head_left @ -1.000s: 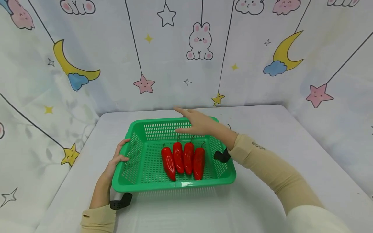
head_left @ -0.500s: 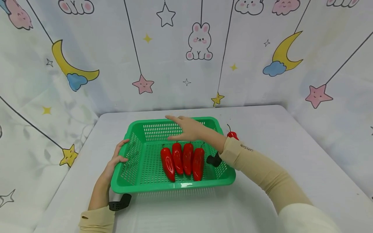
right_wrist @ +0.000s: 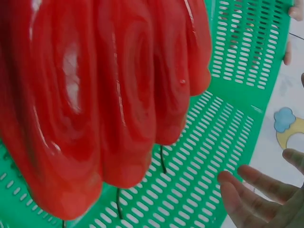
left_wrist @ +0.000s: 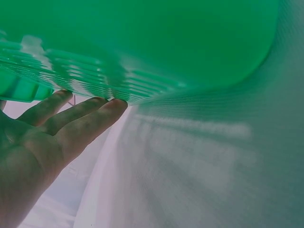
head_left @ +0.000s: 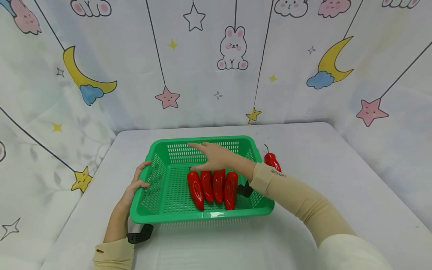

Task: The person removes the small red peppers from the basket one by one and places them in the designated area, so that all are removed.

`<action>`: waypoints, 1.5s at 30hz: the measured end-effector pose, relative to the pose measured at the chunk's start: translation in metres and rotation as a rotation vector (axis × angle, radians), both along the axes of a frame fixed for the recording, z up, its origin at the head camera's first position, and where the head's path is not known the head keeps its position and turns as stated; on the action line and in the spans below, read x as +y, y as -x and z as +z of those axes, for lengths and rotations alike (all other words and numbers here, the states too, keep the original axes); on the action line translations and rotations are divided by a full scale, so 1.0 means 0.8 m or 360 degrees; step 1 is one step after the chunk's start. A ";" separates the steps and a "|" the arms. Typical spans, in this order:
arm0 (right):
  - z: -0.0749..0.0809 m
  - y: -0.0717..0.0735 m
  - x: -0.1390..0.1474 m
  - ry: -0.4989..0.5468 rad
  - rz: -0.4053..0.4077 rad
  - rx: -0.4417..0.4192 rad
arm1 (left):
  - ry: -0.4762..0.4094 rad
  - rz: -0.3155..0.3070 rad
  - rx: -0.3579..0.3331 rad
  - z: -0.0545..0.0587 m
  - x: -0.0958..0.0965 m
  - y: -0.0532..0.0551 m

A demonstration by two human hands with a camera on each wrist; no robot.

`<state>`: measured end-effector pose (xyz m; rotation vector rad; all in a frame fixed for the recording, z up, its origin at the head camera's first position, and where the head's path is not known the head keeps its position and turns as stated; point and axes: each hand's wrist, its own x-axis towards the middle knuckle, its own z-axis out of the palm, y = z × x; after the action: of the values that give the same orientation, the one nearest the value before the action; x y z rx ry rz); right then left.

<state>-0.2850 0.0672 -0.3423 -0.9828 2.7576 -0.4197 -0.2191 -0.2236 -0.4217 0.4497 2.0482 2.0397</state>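
A green slotted plastic basket (head_left: 202,216) stands mid-table with several glossy red chili peppers (head_left: 195,190) side by side in it. At its left side, my left hand (head_left: 131,189) grips the rim; in the left wrist view the fingers of that hand (left_wrist: 57,135) extend along the slotted wall from outside. My right hand (head_left: 216,155) is over the basket, fingers spread and holding nothing, overlapping the stem ends of the middle peppers. In the right wrist view, the peppers (right_wrist: 126,95) loom large, stems pointing down, and the right hand (right_wrist: 268,202) is apart from them.
Another red chili pepper (head_left: 272,161) lies on the white table (head_left: 324,161) just right of the basket, partly behind the right sleeve (head_left: 290,191). A printed cloth (head_left: 202,67) with moons and stars rises behind the table.
My right hand has moved left and nearer, lower over the peppers. The pepper outside the basket has come out from behind the right arm. My left hand and the basket keep their places.
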 end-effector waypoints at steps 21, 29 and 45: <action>-0.027 -0.008 -0.014 -0.0102 0.0085 0.0064 | -0.0028 -0.0042 -0.0010 0.001 -0.001 -0.003; -0.036 -0.006 -0.017 -0.0163 0.0094 0.0045 | -0.0050 -0.0047 -0.0002 0.001 0.000 -0.001; -0.052 -0.018 -0.030 -0.0313 0.0151 0.0055 | -0.0029 -0.0019 -0.0013 0.001 0.000 -0.003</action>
<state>-0.2707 0.0430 -0.3843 -1.0741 2.7042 -0.1154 -0.2163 -0.2237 -0.4211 0.4549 2.0190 2.0517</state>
